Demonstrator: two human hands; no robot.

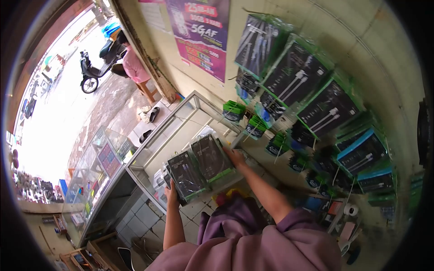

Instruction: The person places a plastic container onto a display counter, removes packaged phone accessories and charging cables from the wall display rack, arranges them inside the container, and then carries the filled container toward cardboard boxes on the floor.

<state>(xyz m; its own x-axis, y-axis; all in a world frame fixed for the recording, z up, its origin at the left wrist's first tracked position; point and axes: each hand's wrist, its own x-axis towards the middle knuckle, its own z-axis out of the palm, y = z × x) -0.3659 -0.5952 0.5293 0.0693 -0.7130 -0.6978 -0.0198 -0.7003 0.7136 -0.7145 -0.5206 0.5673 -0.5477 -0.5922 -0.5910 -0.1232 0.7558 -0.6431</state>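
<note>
Two side-by-side stacks of black accessory packs with green edges, in clear plastic, are between my hands over the glass display case (149, 159). My left hand (171, 193) is closed on the outer edge of the left pack stack (186, 177), whose front shows pale cable-like shapes. At the far edge of the right pack stack (210, 158), my right hand (235, 158) grips the side, its fingertips partly hidden behind the packs. Whether the packs rest on the case or are held just above it, I cannot tell.
Packaged cables (296, 81) hang on wall hooks to the right, with small green packs (234, 111) below. A purple poster (201, 36) is on the wall. Another glass showcase (97, 158) stands left. Outside are a seated person in pink (134, 65) and a scooter (97, 70).
</note>
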